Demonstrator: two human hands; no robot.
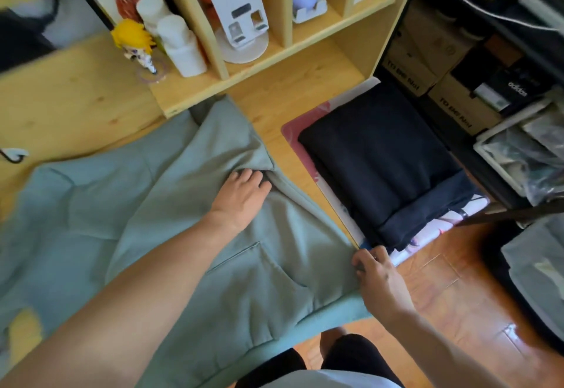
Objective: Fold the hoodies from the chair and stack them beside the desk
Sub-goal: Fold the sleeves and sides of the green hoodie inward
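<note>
A pale green hoodie [171,235] lies spread on the wooden desk [76,94], its front pocket facing up. My left hand [241,195] rests on it near the upper right, fingertips tucked under a fold by the neck. My right hand [377,274] pinches the hoodie's lower right corner at the desk's edge. To the right, a folded dark navy hoodie [387,155] sits on a pink and white mat [294,128].
A wooden shelf unit [274,52] stands at the back of the desk with white bottles [180,39], a yellow-haired figurine [135,42] and a white stand [241,15]. Cardboard shoe boxes [451,97] and a white bin [515,155] are at the right. A chair [537,271] holding grey cloth is at the far right.
</note>
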